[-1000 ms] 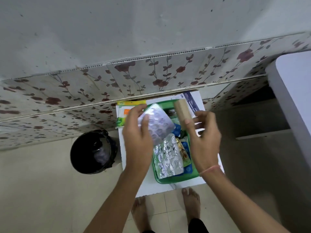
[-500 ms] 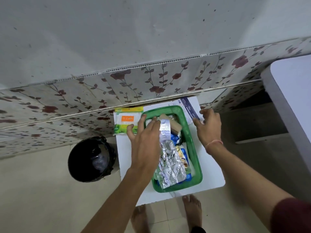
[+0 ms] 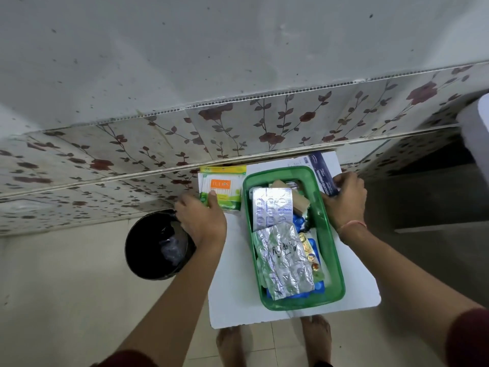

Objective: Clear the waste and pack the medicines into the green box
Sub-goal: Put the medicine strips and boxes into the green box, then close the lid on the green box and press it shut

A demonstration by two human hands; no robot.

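Green box (image 3: 330, 234): on the white table (image 3: 232, 300), already holding foil pill strips (image 3: 283, 258).
Left to pack: an orange-and-green packet (image 3: 225, 190) and a dark blue carton (image 3: 321, 173), both outside the box.
Left hand (image 3: 201, 221): grip closing on the packet's near edge.
Right hand (image 3: 345, 201): grip on the carton's end.
Bin (image 3: 156, 247): beside the table, waste inside.
Writing: handwriting on one strip, unreadable.

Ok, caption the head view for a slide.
Left hand on cotton-bud pack, right hand on blue carton, beside the filled green box.
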